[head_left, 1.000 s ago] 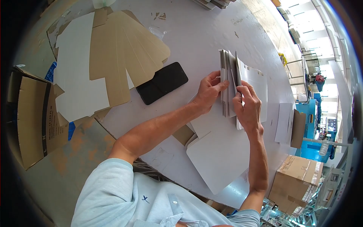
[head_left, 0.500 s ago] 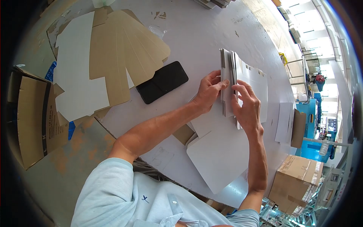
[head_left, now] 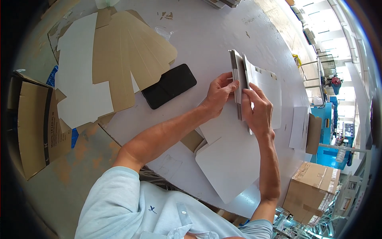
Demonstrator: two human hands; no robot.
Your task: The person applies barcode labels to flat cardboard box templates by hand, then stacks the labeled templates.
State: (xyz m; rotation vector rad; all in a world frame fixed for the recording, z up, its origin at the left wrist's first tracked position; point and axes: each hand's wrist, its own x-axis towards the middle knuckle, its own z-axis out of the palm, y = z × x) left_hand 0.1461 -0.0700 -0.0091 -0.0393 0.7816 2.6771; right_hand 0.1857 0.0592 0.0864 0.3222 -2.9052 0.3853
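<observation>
My left hand (head_left: 218, 95) is closed on a bundle of folded cardboard pieces (head_left: 234, 65), held on edge with the thumb on the near face. On the bundle's right side, my right hand (head_left: 259, 111) pinches a thinner cardboard piece (head_left: 245, 67), its fingers bent and thumb behind. A narrow gap shows between the two at the top. Below and beyond the hands lie flat white cardboard sheets (head_left: 230, 163), some partly covered by my right hand and forearm.
A black phone (head_left: 170, 87) lies left of my hands, its edge touching fanned brown and white cardboard blanks (head_left: 115, 59). An open carton (head_left: 34, 119) stands at the far left. A closed carton (head_left: 312, 193) sits beyond the table's right edge, near blue machinery (head_left: 328, 131).
The pieces on the right have parted from the bundle in my left hand, leaving a wider gap. My right fingers have closed in on the right piece. My left hand has hardly moved.
</observation>
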